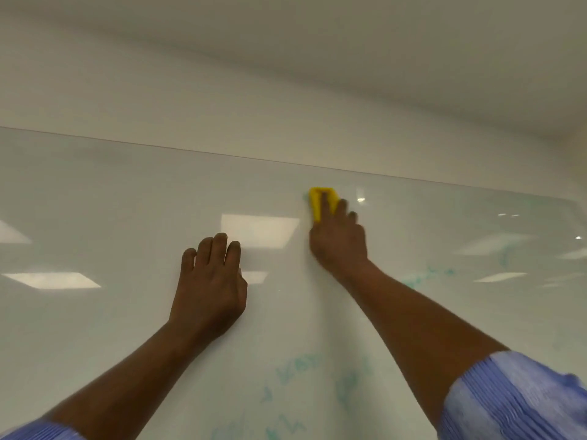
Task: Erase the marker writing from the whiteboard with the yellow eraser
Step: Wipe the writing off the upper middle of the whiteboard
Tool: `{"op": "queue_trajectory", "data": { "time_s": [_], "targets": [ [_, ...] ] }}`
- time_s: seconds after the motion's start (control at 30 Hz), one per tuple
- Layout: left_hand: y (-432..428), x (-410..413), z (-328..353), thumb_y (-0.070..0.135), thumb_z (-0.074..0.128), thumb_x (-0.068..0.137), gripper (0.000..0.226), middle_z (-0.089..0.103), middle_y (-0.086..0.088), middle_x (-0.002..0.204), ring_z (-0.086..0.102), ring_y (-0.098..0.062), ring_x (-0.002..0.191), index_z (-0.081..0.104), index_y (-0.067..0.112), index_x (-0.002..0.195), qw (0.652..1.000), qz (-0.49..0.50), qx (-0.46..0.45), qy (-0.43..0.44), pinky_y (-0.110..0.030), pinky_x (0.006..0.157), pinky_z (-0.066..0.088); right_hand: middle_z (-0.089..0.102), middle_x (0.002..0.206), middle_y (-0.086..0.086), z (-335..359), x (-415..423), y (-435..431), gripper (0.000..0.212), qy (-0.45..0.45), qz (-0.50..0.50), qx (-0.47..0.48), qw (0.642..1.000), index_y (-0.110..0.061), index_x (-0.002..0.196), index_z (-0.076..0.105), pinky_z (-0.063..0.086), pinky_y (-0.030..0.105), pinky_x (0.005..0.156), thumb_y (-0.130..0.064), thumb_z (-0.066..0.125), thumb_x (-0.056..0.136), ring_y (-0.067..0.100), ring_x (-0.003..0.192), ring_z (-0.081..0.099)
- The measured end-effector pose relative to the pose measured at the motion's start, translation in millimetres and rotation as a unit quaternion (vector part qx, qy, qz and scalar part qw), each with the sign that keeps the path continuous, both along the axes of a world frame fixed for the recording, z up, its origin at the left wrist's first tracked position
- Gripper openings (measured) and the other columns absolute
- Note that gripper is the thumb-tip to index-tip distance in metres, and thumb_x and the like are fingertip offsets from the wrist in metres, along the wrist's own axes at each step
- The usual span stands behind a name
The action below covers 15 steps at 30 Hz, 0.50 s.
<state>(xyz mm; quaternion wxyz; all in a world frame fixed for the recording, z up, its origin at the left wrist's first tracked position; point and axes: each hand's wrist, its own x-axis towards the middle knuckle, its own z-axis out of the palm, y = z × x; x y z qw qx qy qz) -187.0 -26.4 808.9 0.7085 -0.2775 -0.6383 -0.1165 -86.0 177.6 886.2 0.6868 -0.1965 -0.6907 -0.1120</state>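
Holds the yellow eraser [321,201] in the right hand [338,241], fingers laid over its back and pressing it flat against the whiteboard [127,192]; thumb hidden. Rests the left hand [209,281] open, fingers straight, palm on the board, left of the eraser and nearer.

Step in hand, by judgement: wiping the far strip just below the board's top edge.
- Keep the near, bracing left hand planted on bare board, clear of ink, to avoid smearing.
- Keep the eraser's full face in contact; avoid tipping onto an edge.
- Work in overlapping strokes, finishing the far strip first, then moving down toward the near rows.
- Continue at the present spot until removal of the faint green trace just left of the eraser.

Marker writing [295,369]: pale green, faint, blurred; not readable. Nearest and densest at bottom centre, between the two forearms. Farther out, a weaker smudged patch [428,276] right of the right forearm. Farthest, only the small trace touching the eraser's left edge.

Eraser: bright yellow, blocky, its near end covered by fingers; far in the scene, right of centre, close under the top edge.
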Motion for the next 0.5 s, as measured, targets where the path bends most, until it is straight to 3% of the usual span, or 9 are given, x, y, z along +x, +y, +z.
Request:
{"op": "queue_trajectory", "data": {
  "time_s": [0.07, 0.13, 0.23, 0.3, 0.37, 0.43, 0.5],
  "targets": [
    [3.5, 0.7, 0.1, 0.018, 0.047, 0.083, 0.045, 0.056, -0.023, 0.126, 0.052, -0.042, 0.112, 0.061, -0.002, 0.121, 1.0, -0.002, 0.009, 0.0, -0.053, 0.091, 0.041, 0.028, 0.147, 0.034, 14.8, -2.3, -6.8, 0.066, 0.027, -0.04, -0.106, 0.993, 0.0, 0.155, 0.006, 0.044, 0.044, 0.097, -0.023, 0.036, 0.1, 0.042, 0.125, 0.044],
    [8.9, 4.2, 2.8, 0.018, 0.048, 0.082, 0.042, 0.055, -0.022, 0.124, 0.051, -0.041, 0.11, 0.061, -0.001, 0.118, 1.0, -0.004, 0.021, -0.004, -0.052, 0.09, 0.04, 0.024, 0.147, 0.041, 21.0, -12.6, -31.2, 0.066, -0.005, -0.031, -0.101, 0.994, 0.007, 0.153, 0.003, 0.039, 0.045, 0.104, -0.019, 0.034, 0.1, 0.047, 0.13, 0.039],
    [16.9, 8.7, 7.2, 0.018, 0.049, 0.082, 0.042, 0.056, -0.024, 0.122, 0.053, -0.043, 0.107, 0.061, -0.001, 0.117, 0.999, -0.002, 0.03, -0.011, -0.05, 0.087, 0.042, 0.021, 0.151, 0.036, 9.4, -33.3, -59.6, 0.066, -0.04, 0.021, 0.074, 0.996, -0.005, 0.156, 0.008, 0.044, 0.044, 0.091, -0.02, 0.036, 0.098, 0.044, 0.12, 0.046],
    [18.9, 7.7, 8.1, 0.019, 0.049, 0.083, 0.043, 0.056, -0.025, 0.123, 0.054, -0.043, 0.107, 0.061, -0.002, 0.119, 1.0, 0.004, 0.03, -0.008, -0.05, 0.086, 0.041, 0.026, 0.152, 0.028, 4.5, -32.4, -56.0, 0.066, -0.068, 0.019, 0.201, 0.977, -0.014, 0.157, 0.013, 0.043, 0.041, 0.078, -0.026, 0.039, 0.098, 0.041, 0.11, 0.049],
    [18.7, 4.6, 8.0, 0.019, 0.049, 0.084, 0.042, 0.056, -0.025, 0.123, 0.054, -0.042, 0.107, 0.061, -0.001, 0.119, 1.0, 0.007, 0.03, 0.0, -0.05, 0.086, 0.04, 0.027, 0.153, 0.022, 12.3, -21.3, -37.0, 0.066, -0.089, -0.01, 0.242, 0.966, -0.02, 0.158, 0.012, 0.044, 0.041, 0.075, -0.03, 0.039, 0.099, 0.039, 0.107, 0.05],
    [18.3, 3.3, 8.1, 0.019, 0.048, 0.084, 0.041, 0.055, -0.024, 0.122, 0.053, -0.042, 0.107, 0.061, -0.001, 0.118, 0.999, 0.0, 0.033, 0.005, -0.05, 0.087, 0.04, 0.027, 0.152, 0.023, 24.0, -7.2, -9.2, 0.063, -0.061, -0.04, 0.156, 0.985, -0.02, 0.158, 0.009, 0.046, 0.044, 0.08, -0.025, 0.036, 0.101, 0.04, 0.109, 0.051],
    [19.0, 3.1, 7.8, 0.019, 0.047, 0.084, 0.042, 0.054, -0.023, 0.123, 0.052, -0.041, 0.107, 0.06, -0.001, 0.119, 0.999, -0.001, 0.034, 0.005, -0.051, 0.088, 0.039, 0.027, 0.15, 0.029, 30.4, 6.6, 19.0, 0.059, -0.013, -0.066, 0.002, 0.998, -0.012, 0.157, 0.007, 0.045, 0.046, 0.09, -0.022, 0.031, 0.104, 0.042, 0.116, 0.05]
  ]
}}
